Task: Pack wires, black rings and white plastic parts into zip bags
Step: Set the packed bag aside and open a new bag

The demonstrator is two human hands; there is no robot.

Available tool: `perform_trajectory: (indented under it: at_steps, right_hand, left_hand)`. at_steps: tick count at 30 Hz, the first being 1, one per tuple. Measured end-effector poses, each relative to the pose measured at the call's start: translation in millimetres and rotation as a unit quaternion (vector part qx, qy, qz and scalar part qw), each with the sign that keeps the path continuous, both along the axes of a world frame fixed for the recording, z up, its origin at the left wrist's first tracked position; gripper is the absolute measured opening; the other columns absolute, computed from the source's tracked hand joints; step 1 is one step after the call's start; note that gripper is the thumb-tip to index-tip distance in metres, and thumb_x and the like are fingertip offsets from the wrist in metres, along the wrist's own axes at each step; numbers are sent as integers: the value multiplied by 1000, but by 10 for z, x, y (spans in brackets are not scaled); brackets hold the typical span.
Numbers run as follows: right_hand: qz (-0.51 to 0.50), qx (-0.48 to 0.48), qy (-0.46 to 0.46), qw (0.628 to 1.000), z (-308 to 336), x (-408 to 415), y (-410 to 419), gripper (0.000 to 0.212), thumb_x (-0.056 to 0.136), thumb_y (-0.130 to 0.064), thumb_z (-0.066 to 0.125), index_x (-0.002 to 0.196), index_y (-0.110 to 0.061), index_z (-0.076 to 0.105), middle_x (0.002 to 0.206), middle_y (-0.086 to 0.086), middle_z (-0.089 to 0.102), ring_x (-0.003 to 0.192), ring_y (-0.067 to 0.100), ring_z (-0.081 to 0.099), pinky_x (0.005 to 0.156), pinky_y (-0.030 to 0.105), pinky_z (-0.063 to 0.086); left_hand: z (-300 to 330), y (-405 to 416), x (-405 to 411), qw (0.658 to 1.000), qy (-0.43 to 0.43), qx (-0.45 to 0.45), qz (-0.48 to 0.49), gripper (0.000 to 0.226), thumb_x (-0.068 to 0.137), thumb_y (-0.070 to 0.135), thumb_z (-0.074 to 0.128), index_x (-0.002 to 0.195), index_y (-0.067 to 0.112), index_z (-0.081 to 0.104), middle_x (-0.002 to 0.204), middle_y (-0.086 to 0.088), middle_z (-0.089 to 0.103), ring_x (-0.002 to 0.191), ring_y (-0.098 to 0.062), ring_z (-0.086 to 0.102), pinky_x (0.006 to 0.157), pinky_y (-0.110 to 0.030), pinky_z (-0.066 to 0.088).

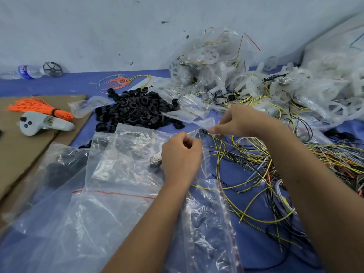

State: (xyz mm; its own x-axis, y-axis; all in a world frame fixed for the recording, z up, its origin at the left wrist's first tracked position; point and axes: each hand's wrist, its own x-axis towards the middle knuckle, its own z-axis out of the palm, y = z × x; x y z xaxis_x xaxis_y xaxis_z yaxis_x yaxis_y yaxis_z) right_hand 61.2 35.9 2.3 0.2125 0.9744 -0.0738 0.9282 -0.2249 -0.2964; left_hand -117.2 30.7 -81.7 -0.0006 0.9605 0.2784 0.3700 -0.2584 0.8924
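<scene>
I'm pinching a small zip bag [199, 134] between both hands at frame centre: left hand [180, 152] curled on its near edge, right hand [236, 123] nipping the far edge with fingertips, blurred there. Looks like I'm pulling the mouth open, or sealing it, can't tell which. To do it well I'm keeping one lip per hand, pulling evenly, holding the mouth up so nothing tips out.

Counting near to far: two big zip bags [110, 184] with red strips lying lower left, a third narrower one [212, 223] under my left forearm. Loose wires [246, 186], yellow, black, grey, tangled lower right, too many to count. One grey controller [45, 123] and one orange tie bundle [37, 107] on cardboard [17, 154], left. One heap of black rings [137, 109] centre, uncountable. White plastic parts [256, 83] with packed bags piled upper right, uncountable. One water bottle [27, 71] and one black wheel [52, 69] far upper left, by the wall.
</scene>
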Motion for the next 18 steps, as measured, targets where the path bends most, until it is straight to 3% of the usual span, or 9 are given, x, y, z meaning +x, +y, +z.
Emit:
perform_trajectory:
  at_steps: [2, 4, 6, 8, 10, 12, 15, 18]
  right_hand:
    - [-39, 14, -3, 999, 177, 45, -43, 66, 84, -65, 68, 68, -1, 65, 54, 6, 47, 53, 22, 45, 51, 27, 34]
    - [-90, 87, -23, 992, 297, 26, -28, 69, 87, -68, 62, 62, -5, 48, 54, 7, 41, 54, 25, 42, 51, 31, 29]
    - [-105, 208, -17, 972, 336, -47, 36, 56, 97, -50, 60, 64, -6, 49, 61, 9, 45, 64, 32, 47, 58, 35, 31]
    - [-61, 283, -20, 957, 323, -145, 148, 27, 98, -18, 58, 81, 1, 66, 79, 18, 63, 81, 38, 58, 68, 39, 44]
    - [-4, 236, -24, 971, 245, -256, 241, 19, 93, -5, 57, 99, 5, 72, 97, 25, 70, 95, 42, 64, 82, 43, 53]
    - [25, 135, -56, 989, 84, -352, 280, 23, 94, -14, 63, 106, 4, 68, 104, 19, 71, 102, 39, 65, 86, 40, 55]
    - [18, 51, -130, 990, -165, -345, 268, 20, 93, -25, 67, 90, -8, 58, 92, 10, 59, 98, 34, 62, 73, 32, 43]
    - [-11, 46, -145, 988, -266, -287, 211, 12, 90, -14, 61, 79, -13, 58, 77, 8, 50, 85, 35, 59, 70, 33, 42]
  left_hand:
    - [-3, -1, -5, 1000, -4, -5, -1, 24, 78, 28, 56, 58, 21, 46, 53, 17, 51, 50, -7, 42, 52, -28, 33]
    - [-4, 1, -4, 1000, -7, -8, -3, 25, 80, 25, 58, 58, 21, 47, 53, 17, 51, 51, -7, 42, 52, -27, 33]
    - [-4, 5, -2, 1000, -9, -8, -5, 26, 81, 24, 59, 58, 21, 47, 52, 17, 50, 50, -7, 42, 52, -28, 34]
    - [-6, 2, -3, 1000, -9, -7, -8, 25, 81, 26, 58, 58, 22, 47, 51, 17, 49, 50, -7, 41, 51, -28, 34]
    - [-6, -2, -6, 1000, -13, -7, -10, 24, 80, 27, 58, 59, 22, 48, 52, 16, 50, 50, -6, 41, 51, -27, 34]
    - [-7, -5, -12, 1000, -14, -6, -7, 24, 81, 27, 58, 59, 21, 49, 52, 15, 50, 50, -6, 41, 52, -27, 34]
    - [3, -19, -15, 1000, -4, -4, 0, 22, 80, 29, 57, 62, 19, 50, 54, 11, 51, 51, -7, 42, 53, -30, 38]
    - [22, -60, 7, 997, 79, 24, 3, 22, 81, 35, 55, 67, 18, 54, 60, 6, 58, 59, -15, 55, 55, -35, 45]
